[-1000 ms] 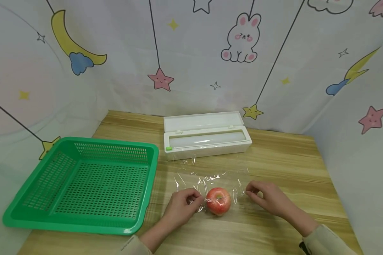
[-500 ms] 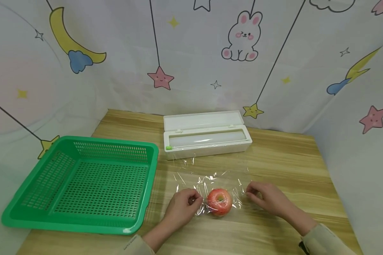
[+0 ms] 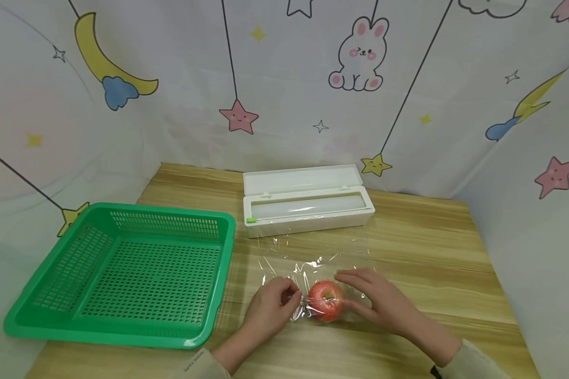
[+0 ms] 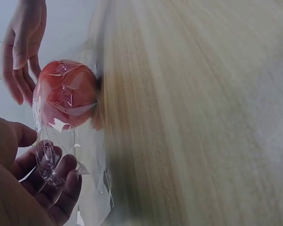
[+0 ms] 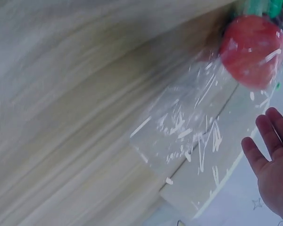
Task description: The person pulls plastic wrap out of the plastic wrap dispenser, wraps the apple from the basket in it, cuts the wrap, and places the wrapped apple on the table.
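A red apple [image 3: 325, 300] sits on the table under clear plastic wrap [image 3: 308, 266], which clings in creases over its skin in the left wrist view. My left hand [image 3: 272, 305] is at the apple's left side, thumb and fingers curled round a bunched end of the wrap [image 4: 49, 162]. Over on the right, my right hand [image 3: 381, 300] reaches toward the apple with straight, spread fingers. In the right wrist view that hand's fingers [image 5: 273, 136] hold nothing, and a loose crinkled sheet of film trails from the apple.
Behind the apple stands a white wrap dispenser [image 3: 308, 223], lid up, its roll showing and a green slider at its left end. A green perforated basket [image 3: 225, 263] stands on the left of the wooden table [image 3: 431, 247]. Patterned white cloth [image 3: 284, 68] surrounds the table.
My right hand has left the wrap's right end and moved left to the apple, its fingers straightening. The left hand stays nearly in place. The apple has shifted slightly, and the wrap now lies closer round it.
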### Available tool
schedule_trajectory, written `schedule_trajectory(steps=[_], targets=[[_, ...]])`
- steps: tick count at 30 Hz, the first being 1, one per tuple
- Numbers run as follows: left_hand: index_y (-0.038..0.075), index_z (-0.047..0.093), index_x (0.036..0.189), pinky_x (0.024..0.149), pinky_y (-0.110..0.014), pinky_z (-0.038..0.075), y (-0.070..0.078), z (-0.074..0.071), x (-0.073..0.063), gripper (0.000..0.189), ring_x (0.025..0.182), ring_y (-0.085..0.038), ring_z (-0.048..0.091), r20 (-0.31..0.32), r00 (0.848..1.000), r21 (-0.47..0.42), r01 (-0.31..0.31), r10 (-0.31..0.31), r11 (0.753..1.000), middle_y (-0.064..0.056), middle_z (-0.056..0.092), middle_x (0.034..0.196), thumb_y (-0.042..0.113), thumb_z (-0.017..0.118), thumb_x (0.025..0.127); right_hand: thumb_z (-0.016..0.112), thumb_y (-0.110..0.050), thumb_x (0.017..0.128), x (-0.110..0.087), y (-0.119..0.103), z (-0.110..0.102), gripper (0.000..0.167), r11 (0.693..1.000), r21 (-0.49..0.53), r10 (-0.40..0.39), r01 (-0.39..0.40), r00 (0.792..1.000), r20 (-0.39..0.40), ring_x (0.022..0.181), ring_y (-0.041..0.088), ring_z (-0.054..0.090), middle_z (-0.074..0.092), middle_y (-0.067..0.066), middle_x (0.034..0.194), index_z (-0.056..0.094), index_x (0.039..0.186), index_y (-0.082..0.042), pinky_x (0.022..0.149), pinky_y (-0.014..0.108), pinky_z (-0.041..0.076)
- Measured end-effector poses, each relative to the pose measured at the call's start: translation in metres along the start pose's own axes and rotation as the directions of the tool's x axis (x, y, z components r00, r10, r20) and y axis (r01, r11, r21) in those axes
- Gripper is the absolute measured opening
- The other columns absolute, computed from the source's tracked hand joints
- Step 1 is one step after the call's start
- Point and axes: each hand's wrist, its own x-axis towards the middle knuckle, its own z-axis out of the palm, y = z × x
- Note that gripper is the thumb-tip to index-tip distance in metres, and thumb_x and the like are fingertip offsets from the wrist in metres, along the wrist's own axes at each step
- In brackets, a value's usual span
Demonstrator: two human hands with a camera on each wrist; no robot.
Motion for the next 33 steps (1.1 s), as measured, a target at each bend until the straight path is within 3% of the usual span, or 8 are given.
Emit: schedule_trajectory(steps=[4, 7, 10, 16, 19, 21, 23, 33], targets=[[0.015, 0.074, 0.105, 0.078, -0.035, 0.059, 0.001, 0.0, -0.002, 0.012, 0.093, -0.014, 0.067, -0.071, 0.994, 0.066, -0.075, 0.08, 0.995, 0.004, 0.07, 0.099, 0.019, 0.078, 0.094, 0.089, -0.033, 0.087, 0.001, -0.008, 0.01, 0.065, 0.999, 0.038, 0.018, -0.019, 0.999, 0.036, 0.127, 0.023, 0.065, 0.067, 0.002, 0.143, 0.065, 0.145, -0.015, 0.101, 0.048, 0.059], [0.013, 0.073, 0.116, 0.088, -0.041, 0.059, 0.003, 0.0, -0.003, 0.026, 0.106, -0.021, 0.068, -0.142, 0.959, 0.176, -0.218, 0.244, 0.96, -0.001, 0.071, 0.112, 0.022, 0.079, 0.092, 0.088, -0.037, 0.088, 0.001, -0.008, 0.016, 0.068, 0.996, 0.063, 0.054, -0.059, 0.996, 0.067, 0.129, 0.024, 0.065, 0.066, 0.002, 0.144, 0.064, 0.147, -0.015, 0.102, 0.049, 0.058], [0.013, 0.072, 0.117, 0.097, -0.041, 0.057, 0.005, -0.001, -0.004, 0.031, 0.109, -0.023, 0.066, -0.153, 0.879, 0.3, -0.394, 0.452, 0.869, -0.003, 0.068, 0.116, 0.025, 0.079, 0.089, 0.086, -0.035, 0.091, 0.001, -0.006, 0.02, 0.066, 0.991, 0.097, 0.079, -0.088, 0.992, 0.097, 0.13, 0.026, 0.065, 0.067, 0.003, 0.144, 0.062, 0.149, -0.015, 0.103, 0.05, 0.058], [0.017, 0.075, 0.118, 0.112, -0.043, 0.052, 0.012, 0.008, -0.011, 0.027, 0.119, -0.022, 0.069, -0.047, 0.678, 0.472, -0.633, 0.734, 0.614, -0.001, 0.073, 0.124, 0.027, 0.067, 0.093, 0.082, -0.029, 0.097, 0.004, -0.005, 0.021, 0.058, 0.98, 0.145, 0.112, -0.133, 0.983, 0.145, 0.132, 0.025, 0.065, 0.067, 0.002, 0.145, 0.063, 0.149, -0.013, 0.105, 0.05, 0.057], [0.019, 0.077, 0.124, 0.115, -0.045, 0.05, 0.011, 0.013, -0.015, 0.031, 0.128, -0.022, 0.067, 0.017, 0.622, 0.512, -0.678, 0.783, 0.527, 0.0, 0.074, 0.13, 0.027, 0.061, 0.099, 0.079, -0.026, 0.099, 0.006, -0.004, 0.022, 0.051, 0.977, 0.161, 0.115, -0.138, 0.983, 0.147, 0.13, 0.024, 0.066, 0.069, 0.001, 0.143, 0.065, 0.146, -0.012, 0.104, 0.05, 0.057], [0.019, 0.077, 0.127, 0.116, -0.045, 0.049, 0.009, 0.015, -0.017, 0.033, 0.132, -0.021, 0.066, 0.059, 0.61, 0.535, -0.688, 0.79, 0.491, 0.0, 0.074, 0.132, 0.028, 0.063, 0.099, 0.077, -0.025, 0.1, 0.006, -0.004, 0.023, 0.048, 0.973, 0.176, 0.12, -0.146, 0.982, 0.148, 0.129, 0.023, 0.067, 0.069, 0.0, 0.141, 0.066, 0.145, -0.011, 0.104, 0.049, 0.057], [0.019, 0.077, 0.13, 0.116, -0.044, 0.049, 0.007, 0.015, -0.018, 0.038, 0.134, -0.02, 0.065, 0.086, 0.614, 0.553, -0.684, 0.784, 0.476, 0.0, 0.074, 0.134, 0.031, 0.069, 0.095, 0.076, -0.024, 0.101, 0.007, -0.003, 0.023, 0.046, 0.968, 0.194, 0.13, -0.158, 0.98, 0.152, 0.128, 0.023, 0.067, 0.07, -0.001, 0.14, 0.067, 0.144, -0.011, 0.104, 0.049, 0.057], [0.015, 0.074, 0.133, 0.113, -0.043, 0.051, 0.001, 0.016, -0.018, 0.051, 0.133, -0.019, 0.065, 0.12, 0.637, 0.596, -0.659, 0.761, 0.458, -0.002, 0.073, 0.136, 0.039, 0.077, 0.088, 0.076, -0.023, 0.101, 0.007, 0.0, 0.026, 0.043, 0.947, 0.255, 0.158, -0.196, 0.974, 0.16, 0.127, 0.019, 0.067, 0.07, -0.005, 0.138, 0.068, 0.143, -0.015, 0.104, 0.047, 0.057]])
